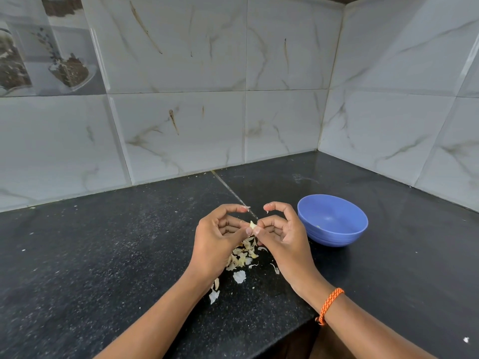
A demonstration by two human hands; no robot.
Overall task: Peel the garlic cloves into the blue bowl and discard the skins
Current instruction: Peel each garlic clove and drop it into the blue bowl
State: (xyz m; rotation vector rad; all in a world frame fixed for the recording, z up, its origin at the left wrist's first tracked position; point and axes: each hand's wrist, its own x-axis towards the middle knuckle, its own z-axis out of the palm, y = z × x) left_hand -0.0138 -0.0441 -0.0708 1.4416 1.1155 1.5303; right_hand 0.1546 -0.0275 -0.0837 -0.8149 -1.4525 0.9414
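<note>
Both hands, left [216, 238] and right [281, 233], pinch one small pale clove [253, 225] between curled fingertips, above papery, curled skins [242, 257] on the speckled black desk [103, 255]. The smooth, round blue bowl [332, 220] sits just right.

Both hands up over the black bench [103, 255], meeting at a garlic clove [252, 225]. Left hand [220, 237] and right hand [282, 234] each pinch it, thumb tips touching at the clove, other fingers [277, 205] curled above. Pile of skins [242, 257] on the bench right below the hands, a few loose bits nearer the bench edge. Blue bowl [334, 237] just to the right of the right hand, upright; a small pale bit inside, can't tell what. Orange braided band [330, 304] on the right wrist. Marbled wall tiles [181, 125] behind.
</note>
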